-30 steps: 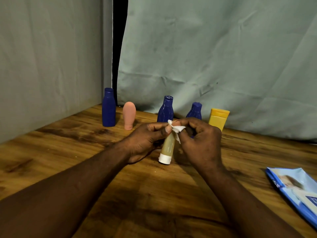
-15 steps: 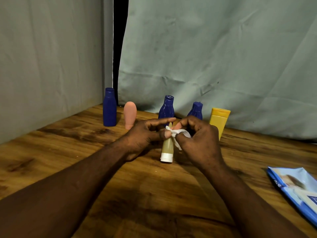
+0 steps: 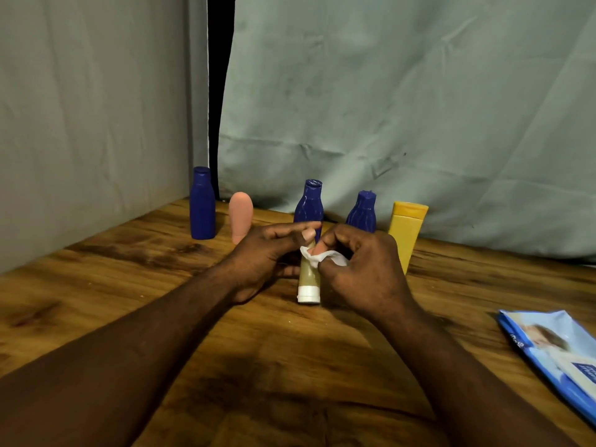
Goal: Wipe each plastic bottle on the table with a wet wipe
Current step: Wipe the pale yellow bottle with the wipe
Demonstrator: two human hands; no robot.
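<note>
A small beige tube bottle (image 3: 308, 280) with a white cap stands cap-down at the table's middle. My left hand (image 3: 267, 256) holds its upper part from the left, index finger stretched over the top. My right hand (image 3: 361, 269) pinches a crumpled white wet wipe (image 3: 317, 257) against the tube's upper side. Behind them stand a tall blue bottle (image 3: 202, 204), a pink bottle (image 3: 241, 216), two ribbed blue bottles (image 3: 309, 203) (image 3: 362, 212) and a yellow tube (image 3: 407, 230).
A blue pack of wet wipes (image 3: 558, 353) lies flat at the right edge of the wooden table (image 3: 129, 285). Grey cloth hangs close behind the row of bottles and along the left side, with a dark gap between the sheets.
The wipe has slid from the tube's top down its upper side under my right hand. The tube has come more upright, and my left index finger has stretched out over its top.
</note>
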